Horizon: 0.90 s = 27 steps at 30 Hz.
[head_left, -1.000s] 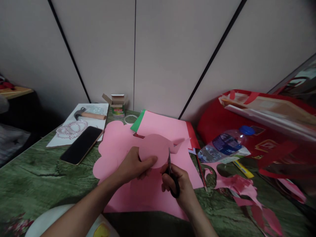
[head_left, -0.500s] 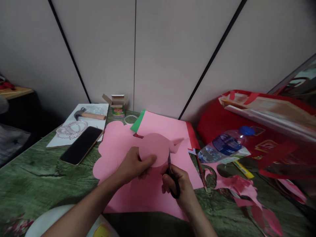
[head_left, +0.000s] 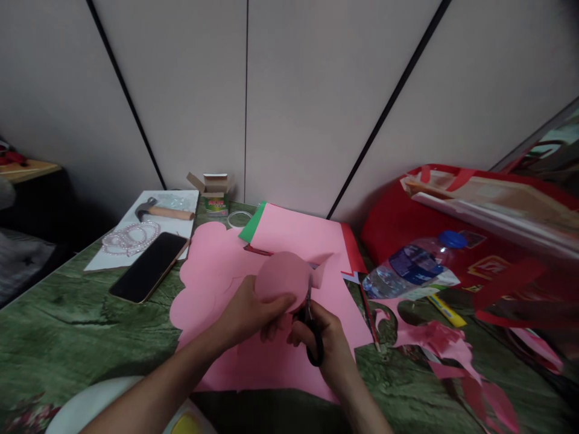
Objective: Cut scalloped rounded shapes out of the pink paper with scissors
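My left hand (head_left: 260, 310) pinches a rounded piece of pink paper (head_left: 283, 276), thumb on top and fingers beneath. Black-handled scissors (head_left: 314, 343) are gripped in my right hand (head_left: 328, 337), their blades at the right edge of that piece. A strip of pink paper (head_left: 324, 270) curls away to the right of the blades. Below both hands lie larger pink sheets (head_left: 208, 259), one with a scalloped left edge. Behind them rests a stack of pink, red and green paper (head_left: 303, 232).
At left are a phone (head_left: 149, 268), a bead string (head_left: 131, 238), a hammer (head_left: 165, 211) and a small open box (head_left: 216, 196). At right lie a water bottle (head_left: 414, 262), a red bag (head_left: 389, 211), a yellow cutter (head_left: 447, 310), a pencil (head_left: 368, 316) and pink scraps (head_left: 438, 340).
Both hands have shifted slightly; the right hand with the scissors moved a little left. The held paper has turned and tilted, and the strip by the blades hangs differently.
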Motion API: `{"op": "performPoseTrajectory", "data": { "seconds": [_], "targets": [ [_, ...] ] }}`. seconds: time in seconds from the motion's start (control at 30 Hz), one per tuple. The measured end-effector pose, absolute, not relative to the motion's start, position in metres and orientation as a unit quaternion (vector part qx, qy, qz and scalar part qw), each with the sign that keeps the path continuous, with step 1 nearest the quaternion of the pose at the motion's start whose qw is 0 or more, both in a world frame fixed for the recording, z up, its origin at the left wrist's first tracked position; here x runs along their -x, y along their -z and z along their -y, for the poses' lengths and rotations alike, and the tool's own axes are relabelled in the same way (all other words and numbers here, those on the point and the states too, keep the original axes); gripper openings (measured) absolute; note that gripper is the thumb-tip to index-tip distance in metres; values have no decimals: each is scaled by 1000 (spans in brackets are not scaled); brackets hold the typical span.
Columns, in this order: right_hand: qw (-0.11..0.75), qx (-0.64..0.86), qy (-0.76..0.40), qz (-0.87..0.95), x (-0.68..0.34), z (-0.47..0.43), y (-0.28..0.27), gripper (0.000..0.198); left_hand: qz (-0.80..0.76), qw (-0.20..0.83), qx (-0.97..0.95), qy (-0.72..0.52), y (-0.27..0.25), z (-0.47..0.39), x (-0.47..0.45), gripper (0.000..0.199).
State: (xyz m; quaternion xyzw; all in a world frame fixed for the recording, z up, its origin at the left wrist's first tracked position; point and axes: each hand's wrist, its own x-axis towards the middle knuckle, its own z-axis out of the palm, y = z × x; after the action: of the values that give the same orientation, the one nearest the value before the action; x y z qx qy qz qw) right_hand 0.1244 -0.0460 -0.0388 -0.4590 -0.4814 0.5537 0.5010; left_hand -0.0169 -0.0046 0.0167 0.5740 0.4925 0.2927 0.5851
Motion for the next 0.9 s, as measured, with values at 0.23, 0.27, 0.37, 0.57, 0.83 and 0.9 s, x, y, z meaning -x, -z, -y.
{"op": "performPoseTrajectory", "data": {
  "seconds": [0.23, 0.27, 0.37, 0.57, 0.83, 0.9],
  "targets": [
    [521, 417, -552, 501, -124, 43, 31, 17, -471, 591, -597, -269, -13, 6, 15, 36],
    [522, 415, -552, 501, -124, 43, 32, 18, -470, 593, -595, -269, -12, 6, 15, 36],
    [520, 416, -556, 497, -124, 43, 34, 19, -465, 600, -591, -272, -10, 6, 15, 36],
    [517, 432, -547, 498, -125, 45, 33, 20, -461, 605, -588, -275, -12, 5, 15, 35],
    [500, 478, -519, 501, -127, 45, 33, 21, -462, 595, -601, -266, -14, 5, 17, 37],
    [493, 484, -521, 501, -127, 45, 33, 21, -462, 597, -598, -268, -15, 5, 17, 37]
  ]
}}
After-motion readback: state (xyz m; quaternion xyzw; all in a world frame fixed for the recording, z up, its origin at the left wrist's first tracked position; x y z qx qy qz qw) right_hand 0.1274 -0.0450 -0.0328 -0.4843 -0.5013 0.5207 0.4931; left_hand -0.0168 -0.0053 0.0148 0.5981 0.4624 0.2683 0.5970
